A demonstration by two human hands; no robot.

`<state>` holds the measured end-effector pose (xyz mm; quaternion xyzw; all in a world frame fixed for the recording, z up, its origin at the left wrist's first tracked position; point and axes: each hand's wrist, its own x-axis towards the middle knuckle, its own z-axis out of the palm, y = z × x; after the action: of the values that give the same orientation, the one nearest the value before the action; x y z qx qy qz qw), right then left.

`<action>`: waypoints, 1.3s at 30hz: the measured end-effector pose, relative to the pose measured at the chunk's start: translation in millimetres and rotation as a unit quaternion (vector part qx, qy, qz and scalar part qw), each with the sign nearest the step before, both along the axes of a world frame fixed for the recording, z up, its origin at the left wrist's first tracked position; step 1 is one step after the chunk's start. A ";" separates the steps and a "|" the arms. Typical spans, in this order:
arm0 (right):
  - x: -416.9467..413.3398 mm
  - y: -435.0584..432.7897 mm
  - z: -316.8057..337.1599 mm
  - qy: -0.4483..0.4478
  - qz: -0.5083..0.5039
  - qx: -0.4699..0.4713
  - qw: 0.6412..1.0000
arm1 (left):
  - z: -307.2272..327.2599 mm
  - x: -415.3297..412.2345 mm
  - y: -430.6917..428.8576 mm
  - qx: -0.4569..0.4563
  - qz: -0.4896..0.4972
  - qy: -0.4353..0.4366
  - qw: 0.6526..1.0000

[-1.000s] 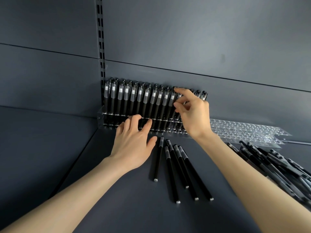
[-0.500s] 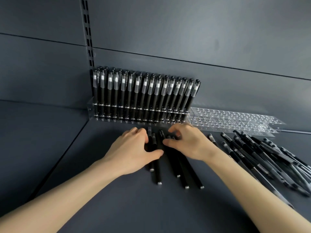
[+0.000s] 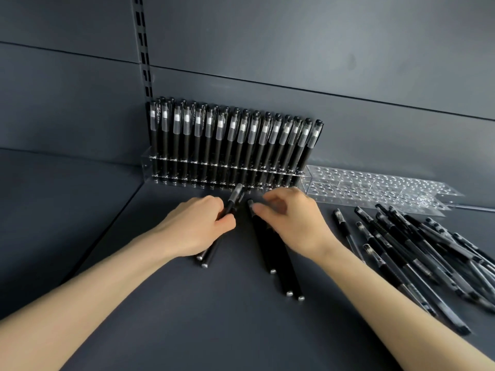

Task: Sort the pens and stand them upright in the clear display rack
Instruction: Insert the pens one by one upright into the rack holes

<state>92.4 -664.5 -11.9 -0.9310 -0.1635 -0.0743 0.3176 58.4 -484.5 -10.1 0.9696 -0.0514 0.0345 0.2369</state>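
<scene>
Black pens (image 3: pixel 230 140) upright in clear rack (image 3: pixel 380 183) (others loose (image 3: pixel 278 258) below)

Both bare forearms reach forward and converge. The left hand (image 3: pixel 198 226) lies palm down, fingers and thumb curled round 2 pens (image 3: pixel 233 200). The right hand (image 3: pixel 294 218) — blurred — arches knuckles up, fingers bent downward, grip unclear.

text: none legible | pens (image 3: pixel 230 140): cap markings too small to read

Two hands (image 3: pixel 195 228), five matte black pens (image 3: pixel 273 253)
</scene>
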 end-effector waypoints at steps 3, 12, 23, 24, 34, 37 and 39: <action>-4.4 4.6 10.2 0.078 0.060 0.233 0.967 | 3.4 -4.1 -1.2 -0.187 -0.065 -0.005 0.980; -3.3 3.1 33.3 0.026 0.112 0.464 0.879 | 6.0 -2.0 -15.7 -0.404 -0.085 -0.044 0.909; 47.5 -4.2 67.9 -0.232 -0.007 0.337 0.913 | 1.1 33.0 -42.1 -0.422 0.014 -0.174 0.889; 49.8 -2.5 66.5 -0.235 -0.006 0.335 0.912 | -1.5 34.3 -42.9 -0.427 0.019 -0.183 0.885; 63.1 3.8 49.8 -0.222 0.029 0.225 0.948 | -8.0 41.8 -30.7 -0.424 0.014 -0.229 0.876; 65.1 3.6 49.2 -0.202 0.034 0.189 0.960 | -9.1 42.0 -29.8 -0.420 0.012 -0.230 0.878; 66.5 2.9 49.2 -0.190 0.034 0.164 0.968 | -10.2 41.9 -29.8 -0.418 0.014 -0.231 0.879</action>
<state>158.8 -661.7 37.3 -0.8292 -0.2377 -0.2646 0.4311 100.3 -514.4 -20.4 0.7456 -0.0716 0.2791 0.6008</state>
